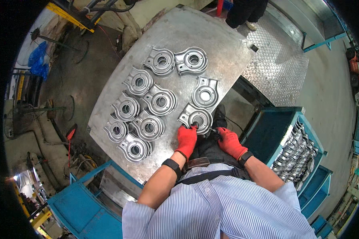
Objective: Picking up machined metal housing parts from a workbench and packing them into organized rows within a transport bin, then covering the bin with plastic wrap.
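Observation:
My left hand (186,139), in a red glove with dark fingertips, is closed on the near left rim of a stamped metal bracket (204,126). This bracket has a round cupped body with a large central hole and a flat flange, and it lies at the table's near right edge. My right hand (229,142), gloved the same way, is just right of the bracket. Its fingers are pinched together; something thin and dark may be between them, too small to name. Directly beyond the held piece lies another bracket (205,95).
Several stacks of like brackets (149,127) cover the left and far middle of the metal table (215,40). A blue bin (295,155) full of metal parts stands at my right, a blue cart (83,207) at lower left. Beyond the table, a person's legs (247,12) show beside a tread-plate platform (275,59).

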The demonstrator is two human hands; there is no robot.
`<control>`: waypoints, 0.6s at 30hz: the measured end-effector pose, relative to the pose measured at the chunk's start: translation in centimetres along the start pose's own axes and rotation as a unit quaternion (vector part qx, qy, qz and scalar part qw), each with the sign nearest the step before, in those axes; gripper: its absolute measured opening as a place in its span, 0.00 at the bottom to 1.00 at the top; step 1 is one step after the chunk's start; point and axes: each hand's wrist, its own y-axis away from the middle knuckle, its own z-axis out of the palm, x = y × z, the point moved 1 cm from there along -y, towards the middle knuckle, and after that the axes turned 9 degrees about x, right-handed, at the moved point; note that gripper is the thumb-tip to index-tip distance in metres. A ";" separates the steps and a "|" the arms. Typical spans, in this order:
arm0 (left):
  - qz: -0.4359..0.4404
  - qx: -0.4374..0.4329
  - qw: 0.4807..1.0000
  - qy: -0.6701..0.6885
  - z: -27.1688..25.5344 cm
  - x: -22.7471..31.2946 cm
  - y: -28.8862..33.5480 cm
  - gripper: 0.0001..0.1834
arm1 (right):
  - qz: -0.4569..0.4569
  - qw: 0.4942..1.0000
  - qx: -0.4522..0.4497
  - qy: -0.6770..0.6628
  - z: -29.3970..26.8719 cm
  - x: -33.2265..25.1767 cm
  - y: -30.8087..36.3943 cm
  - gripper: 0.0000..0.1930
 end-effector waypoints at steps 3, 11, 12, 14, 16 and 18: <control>-0.009 0.012 1.000 -0.002 0.3 -0.7 -0.2 0.19 | 0.017 1.000 0.008 0.013 0.3 -0.3 0.1 0.23; 0.042 0.035 0.998 0.016 1.3 -3.0 -0.9 0.20 | 0.019 1.000 0.008 -0.011 0.4 -0.2 0.1 0.24; 0.065 0.039 0.997 0.030 1.2 -2.4 -0.9 0.20 | 0.028 0.999 0.016 -0.006 0.3 -0.2 0.0 0.24; 0.040 0.041 0.998 0.008 1.1 -1.4 -0.5 0.20 | 0.014 0.999 0.012 -0.029 0.5 0.4 0.0 0.22; 0.029 0.041 0.999 -0.004 0.5 -0.6 0.1 0.19 | 0.009 0.999 0.013 -0.031 0.7 0.3 0.2 0.22; 0.030 0.040 0.999 -0.005 0.2 -0.4 0.3 0.19 | 0.012 1.000 0.017 -0.010 0.8 0.0 0.2 0.22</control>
